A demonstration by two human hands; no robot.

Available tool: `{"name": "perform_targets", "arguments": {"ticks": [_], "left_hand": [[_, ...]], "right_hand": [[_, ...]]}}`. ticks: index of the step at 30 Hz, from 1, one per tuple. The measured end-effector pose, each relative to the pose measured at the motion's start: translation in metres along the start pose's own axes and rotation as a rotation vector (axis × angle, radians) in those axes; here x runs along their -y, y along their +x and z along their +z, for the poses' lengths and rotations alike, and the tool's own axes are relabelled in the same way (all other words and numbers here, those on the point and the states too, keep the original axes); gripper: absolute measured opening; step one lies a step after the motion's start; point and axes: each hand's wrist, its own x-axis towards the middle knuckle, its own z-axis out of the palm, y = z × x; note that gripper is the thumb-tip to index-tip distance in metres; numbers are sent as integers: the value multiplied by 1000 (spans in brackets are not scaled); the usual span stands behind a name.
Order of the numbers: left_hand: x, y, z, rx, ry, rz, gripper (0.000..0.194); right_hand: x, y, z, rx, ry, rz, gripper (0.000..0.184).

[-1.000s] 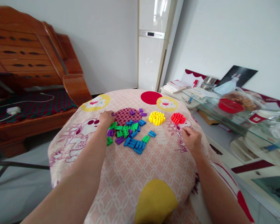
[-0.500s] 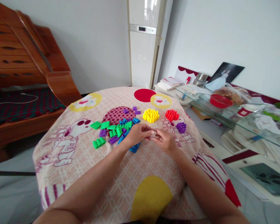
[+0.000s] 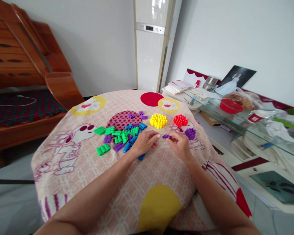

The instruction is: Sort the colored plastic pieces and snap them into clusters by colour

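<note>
My right hand (image 3: pixel 179 145) pinches a small purple toy building block (image 3: pixel 166 136) between thumb and fingertips, just above the cloth. Left of it, my left hand (image 3: pixel 146 142) is loosely curved with no piece visible in it; some of its fingers are hidden. Beside and partly under the left hand lies a loose pile of green blocks (image 3: pixel 103 149), blue blocks (image 3: pixel 142 126) and purple blocks (image 3: pixel 118 146). Beyond the hands stand a cluster of yellow blocks (image 3: pixel 158 121) and a cluster of red blocks (image 3: pixel 180 120). A purple cluster (image 3: pixel 190 133) sits right of my right hand.
A patterned cloth (image 3: pixel 107 195) covers the round table. To the right, a glass-topped cabinet (image 3: pixel 267 125) holds a red bowl (image 3: pixel 231 106), papers (image 3: pixel 177 87) and a photo (image 3: pixel 236 79). A wooden bench (image 3: pixel 60 86) stands left, a white air conditioner (image 3: pixel 150 58) behind.
My hands were together over a piece that was mostly hidden. Now they have drawn apart, and the purple block shows in my right hand.
</note>
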Motion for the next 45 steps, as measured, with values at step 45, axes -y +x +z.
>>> {"name": "perform_targets", "arguments": {"ticks": [45], "left_hand": [[27, 79, -93, -398, 867, -116, 43]], "right_hand": [[-49, 18, -49, -344, -526, 161, 35]]}}
